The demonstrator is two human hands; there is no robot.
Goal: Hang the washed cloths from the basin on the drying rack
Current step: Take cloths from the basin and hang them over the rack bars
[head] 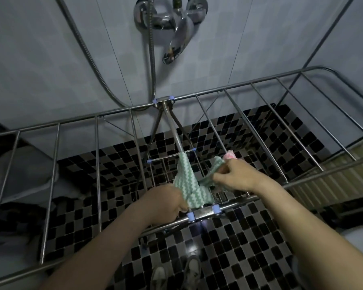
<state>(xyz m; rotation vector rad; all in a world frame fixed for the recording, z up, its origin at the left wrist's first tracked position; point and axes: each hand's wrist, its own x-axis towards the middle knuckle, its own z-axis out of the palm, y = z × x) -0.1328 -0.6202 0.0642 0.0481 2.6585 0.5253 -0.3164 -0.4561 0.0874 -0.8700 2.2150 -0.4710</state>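
Note:
A green-and-white zigzag cloth [188, 181] lies draped over the centre bar of the steel drying rack [117, 111], close to its near rail. My left hand [166, 201] grips the cloth's lower left edge beside the near rail. My right hand [237, 175] pinches the cloth's right part, lifted a little above the bars. A pink cloth [230, 156] shows just beyond my right hand's fingers; I cannot tell what holds it. No basin can be made out for certain.
The rack spreads wide to both sides with bare parallel bars. A chrome tap [176, 26] and shower hose [88, 53] hang on the tiled wall behind. Black-and-grey mosaic floor [228, 248] lies below; a pale object [21, 176] sits at the left, and shoes [176, 271] show underneath.

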